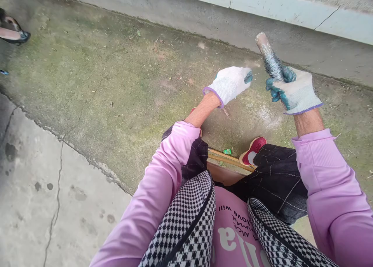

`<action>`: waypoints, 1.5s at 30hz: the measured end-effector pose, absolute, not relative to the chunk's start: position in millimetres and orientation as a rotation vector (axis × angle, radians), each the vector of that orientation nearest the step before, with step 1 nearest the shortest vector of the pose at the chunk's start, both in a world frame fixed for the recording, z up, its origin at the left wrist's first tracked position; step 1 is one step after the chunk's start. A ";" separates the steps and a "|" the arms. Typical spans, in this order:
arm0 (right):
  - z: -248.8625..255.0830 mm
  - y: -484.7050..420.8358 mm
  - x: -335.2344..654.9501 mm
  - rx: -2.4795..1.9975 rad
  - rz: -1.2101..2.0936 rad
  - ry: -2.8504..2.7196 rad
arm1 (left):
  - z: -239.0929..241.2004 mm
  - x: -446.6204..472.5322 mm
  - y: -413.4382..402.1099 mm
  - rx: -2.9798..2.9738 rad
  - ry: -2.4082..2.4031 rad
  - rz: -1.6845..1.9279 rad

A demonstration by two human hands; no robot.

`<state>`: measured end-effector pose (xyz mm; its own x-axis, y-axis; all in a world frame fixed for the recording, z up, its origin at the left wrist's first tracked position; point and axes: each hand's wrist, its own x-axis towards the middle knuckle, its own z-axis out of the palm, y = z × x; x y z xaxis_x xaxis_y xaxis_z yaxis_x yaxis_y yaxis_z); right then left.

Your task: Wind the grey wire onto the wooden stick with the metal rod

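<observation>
My right hand (293, 91), in a white glove with a teal palm, is closed round a short stick (268, 56) wound with thin grey thread; the stick's bare end points up and away. My left hand (230, 83), gloved the same way, is held just left of the stick with its fingertips pinched together; a fine thread seems to run from the pinch toward the stick, too thin to be sure. Both arms wear pink sleeves. I am seated, knees in dark quilted trousers below the hands.
Mossy concrete ground (116, 88) stretches ahead to a low wall (262, 6). A crack (61, 142) separates paler paving at the left. My red shoe (253, 150) rests by a wooden stool edge (227, 160). Another person's sandalled foot (13, 32) shows at far left.
</observation>
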<state>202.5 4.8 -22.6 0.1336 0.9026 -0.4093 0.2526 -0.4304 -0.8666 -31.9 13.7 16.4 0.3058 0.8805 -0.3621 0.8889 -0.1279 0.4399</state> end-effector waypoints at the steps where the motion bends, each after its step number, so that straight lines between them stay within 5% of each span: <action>1: -22.7 4.9 202.7 -1.784 1.317 -1.113 | 16.8 -31.6 14.2 1.998 1.565 -0.022; 45: -32.7 7.2 207.0 -1.824 1.260 -1.155 | 5.8 -18.7 3.5 2.187 1.352 -0.155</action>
